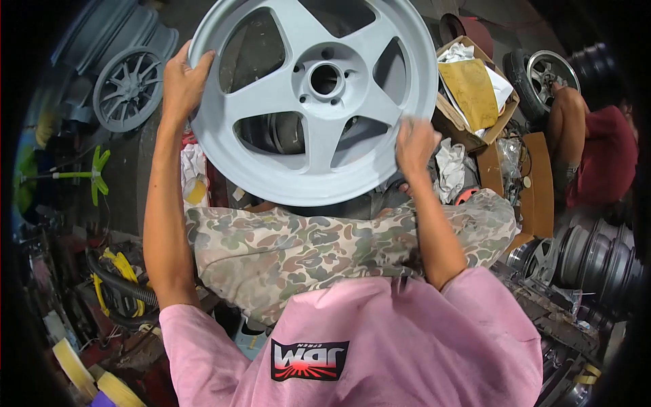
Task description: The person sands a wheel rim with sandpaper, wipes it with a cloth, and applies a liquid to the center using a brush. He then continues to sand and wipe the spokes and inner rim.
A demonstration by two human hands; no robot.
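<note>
A pale grey five-spoke alloy wheel [313, 95] stands on edge in front of the person, its face turned toward the camera and its lower rim resting just above the camouflage-patterned shorts [325, 247] on the person's lap. The left hand [182, 78] has its grip clamped on the wheel's upper left rim, fingers curled over the edge. The right hand [415, 146] lies against the lower right part of the rim with the fingers bent; it looks blurred, and whether its grip is closed on the rim or only pressed flat to it cannot be told. Behind the wheel to the right sits an open cardboard box [475, 95] with a sheet of yellow sandpaper [472, 91] and crumpled white rags in it. To the upper left, a grey multi-spoke wheel [129, 88] lies on the floor, and a green tool [95, 175] lies below it. At the far right another person in a red shirt [603, 156] sits beside a wheel with a tyre [546, 74], with more bare rims [597, 254] stacked nearby.
</note>
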